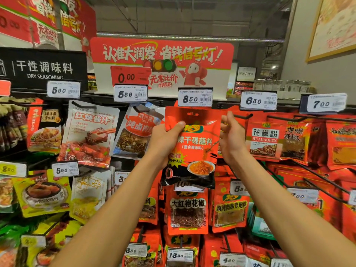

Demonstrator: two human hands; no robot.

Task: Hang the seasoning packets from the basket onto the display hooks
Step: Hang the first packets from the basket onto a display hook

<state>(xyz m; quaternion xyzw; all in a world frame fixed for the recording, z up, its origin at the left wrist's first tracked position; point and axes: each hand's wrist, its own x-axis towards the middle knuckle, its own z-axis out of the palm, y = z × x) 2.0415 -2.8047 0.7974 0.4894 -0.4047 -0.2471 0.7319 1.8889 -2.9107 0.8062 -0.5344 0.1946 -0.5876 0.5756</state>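
The left hand [165, 139] grasps a glossy red-and-black seasoning packet [192, 147] by its upper left edge, raised just below the white 8.50 price tag [195, 97], while the right hand [232, 135] pinches its right edge.

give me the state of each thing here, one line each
red packet: held up below the 8.50 tag, hang hole at top; whether it is on a hook cannot be told
left hand: grips the packet's left edge, thumb in front
right hand: fingers curled at the packet's right edge, grip unclear
huajiaofen packet: hanging to the right
braise sauce packet: hanging to the left, tilted
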